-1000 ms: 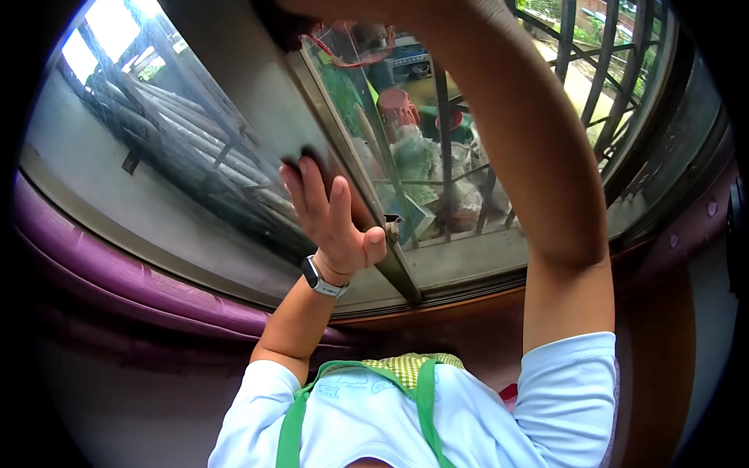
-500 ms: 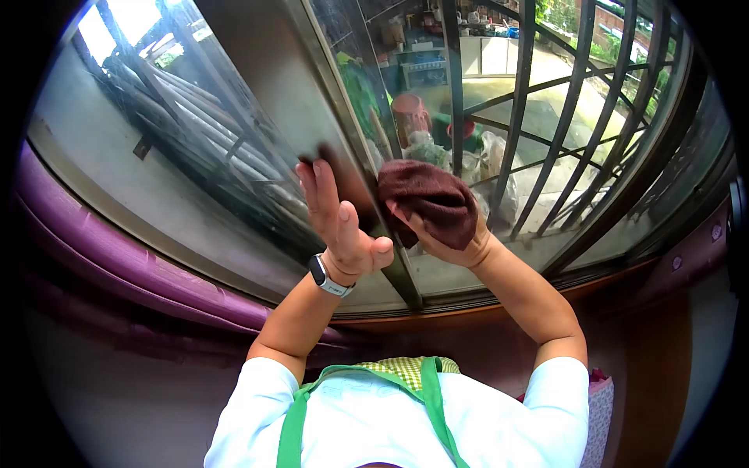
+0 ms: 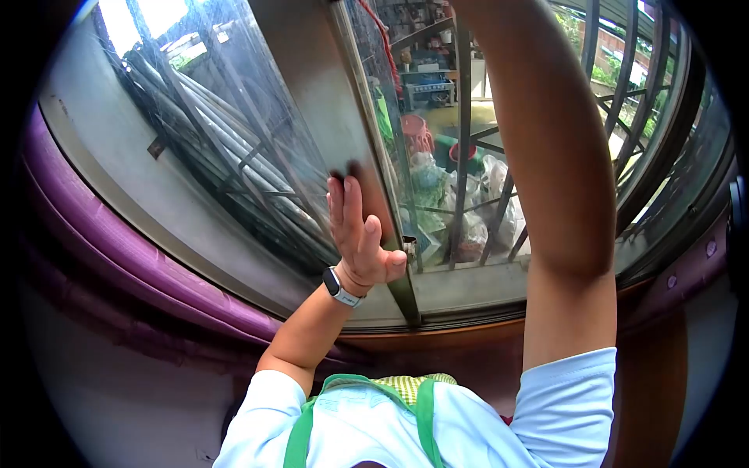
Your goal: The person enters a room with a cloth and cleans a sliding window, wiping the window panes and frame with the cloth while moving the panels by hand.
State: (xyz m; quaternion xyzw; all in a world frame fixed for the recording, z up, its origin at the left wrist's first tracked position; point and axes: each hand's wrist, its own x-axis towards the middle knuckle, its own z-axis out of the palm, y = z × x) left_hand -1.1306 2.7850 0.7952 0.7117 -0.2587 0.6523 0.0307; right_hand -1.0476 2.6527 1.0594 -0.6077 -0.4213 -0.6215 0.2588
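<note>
My left hand [image 3: 359,238] is held up with its fingers stretched out. It is open and empty, by the wide metal window frame [image 3: 308,86], where its dark reflection shows near the fingertips. Whether the fingers touch the frame I cannot tell. A watch with a light band [image 3: 342,288] is on the left wrist. My right forearm [image 3: 550,156] reaches up across the right window pane [image 3: 433,195] and leaves the view at the top. My right hand is out of sight, and so is the brown cloth it held earlier.
Dark security bars [image 3: 463,117] stand beyond the glass. Outside lie long pipes [image 3: 226,125], a red bucket [image 3: 416,132] and plastic bags [image 3: 476,226]. A purple curtain [image 3: 140,249] hangs on the left, and a wooden sill [image 3: 445,331] runs below the window.
My right arm has swung upward, taking the hand and the brown cloth out of view. My left hand stays open by the frame and appears slightly lower and further right as the view shifts.
</note>
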